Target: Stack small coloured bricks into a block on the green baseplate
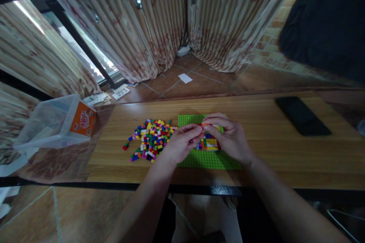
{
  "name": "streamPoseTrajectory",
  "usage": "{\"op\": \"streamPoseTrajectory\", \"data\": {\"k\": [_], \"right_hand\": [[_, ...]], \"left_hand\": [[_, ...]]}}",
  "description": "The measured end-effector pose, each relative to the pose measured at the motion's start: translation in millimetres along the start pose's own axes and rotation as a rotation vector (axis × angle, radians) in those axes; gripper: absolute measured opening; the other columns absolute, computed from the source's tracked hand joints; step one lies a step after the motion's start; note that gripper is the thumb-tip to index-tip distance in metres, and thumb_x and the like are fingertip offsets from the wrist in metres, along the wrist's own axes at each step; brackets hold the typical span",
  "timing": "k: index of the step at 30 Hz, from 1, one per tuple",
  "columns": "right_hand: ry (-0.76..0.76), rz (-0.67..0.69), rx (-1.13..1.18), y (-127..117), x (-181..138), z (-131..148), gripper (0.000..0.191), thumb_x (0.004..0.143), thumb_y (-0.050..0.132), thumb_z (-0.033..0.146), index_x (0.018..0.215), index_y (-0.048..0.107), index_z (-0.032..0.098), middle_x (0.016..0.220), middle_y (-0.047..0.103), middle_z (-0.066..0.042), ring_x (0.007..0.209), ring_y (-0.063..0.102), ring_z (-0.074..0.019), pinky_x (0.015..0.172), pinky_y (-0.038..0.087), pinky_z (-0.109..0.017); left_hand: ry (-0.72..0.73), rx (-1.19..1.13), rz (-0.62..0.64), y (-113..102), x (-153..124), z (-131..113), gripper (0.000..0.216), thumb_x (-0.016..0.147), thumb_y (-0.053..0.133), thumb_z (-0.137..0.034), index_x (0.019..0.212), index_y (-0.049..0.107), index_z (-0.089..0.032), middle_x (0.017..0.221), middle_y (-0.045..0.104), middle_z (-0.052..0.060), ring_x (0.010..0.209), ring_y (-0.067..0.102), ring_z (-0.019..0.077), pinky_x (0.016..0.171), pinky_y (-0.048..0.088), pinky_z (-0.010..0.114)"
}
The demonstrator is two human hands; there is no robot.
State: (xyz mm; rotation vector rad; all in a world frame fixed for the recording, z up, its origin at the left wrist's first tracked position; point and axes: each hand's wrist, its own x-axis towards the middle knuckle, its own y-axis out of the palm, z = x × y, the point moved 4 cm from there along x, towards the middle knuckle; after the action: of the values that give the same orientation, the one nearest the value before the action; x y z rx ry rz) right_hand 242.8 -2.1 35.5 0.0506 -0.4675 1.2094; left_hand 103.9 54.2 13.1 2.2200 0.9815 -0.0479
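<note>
A green baseplate (211, 159) lies on the wooden table (285, 148), with a small multicoloured block of bricks (208, 144) built on it. My left hand (179, 142) and my right hand (229, 136) meet just above that block, fingertips pinched together on a small orange brick (204, 125). Both hands are closed in a pinch. A heap of loose coloured bricks (149, 138) lies left of the baseplate, close to my left hand.
A clear plastic tub (51, 121) with an orange label stands at the left table end. A black phone (302, 115) lies at the right. Curtains (159, 26) and a tiled floor are behind the table; a dark cloth hangs top right.
</note>
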Motion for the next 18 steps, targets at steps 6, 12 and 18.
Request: {"op": "streamPoseTrajectory", "data": {"k": [6,12,18], "right_hand": [[0.071,0.09,0.124,1,0,0,0.021,0.086,0.074,0.049,0.085,0.08,0.029,0.093,0.075,-0.003,0.089,0.07,-0.0184,0.081,0.058,-0.034],[0.089,0.103,0.146,-7,3,-2,0.023,0.084,0.075,0.051,0.086,0.081,0.029,0.093,0.076,-0.003,0.089,0.07,-0.0189,0.082,0.059,-0.036],[0.067,-0.111,-0.13,-46,5,-20,0.026,0.086,0.072,0.053,0.087,0.08,0.028,0.096,0.077,-0.004,0.097,0.071,-0.0228,0.093,0.057,-0.043]], "left_hand": [[-0.049,-0.035,0.058,1,-1,-2,0.029,0.059,0.089,-0.025,0.074,0.069,-0.01,0.066,0.061,0.001,0.047,0.035,0.0001,0.042,0.016,0.014],[-0.041,-0.021,0.058,1,-2,-4,0.026,0.063,0.087,-0.024,0.072,0.067,-0.01,0.062,0.054,-0.002,0.046,0.033,-0.0001,0.04,0.016,0.014],[0.039,-0.003,-0.07,-14,2,-15,0.021,0.067,0.085,-0.021,0.077,0.072,-0.009,0.068,0.061,0.001,0.052,0.041,0.0011,0.042,0.023,0.012]]}}
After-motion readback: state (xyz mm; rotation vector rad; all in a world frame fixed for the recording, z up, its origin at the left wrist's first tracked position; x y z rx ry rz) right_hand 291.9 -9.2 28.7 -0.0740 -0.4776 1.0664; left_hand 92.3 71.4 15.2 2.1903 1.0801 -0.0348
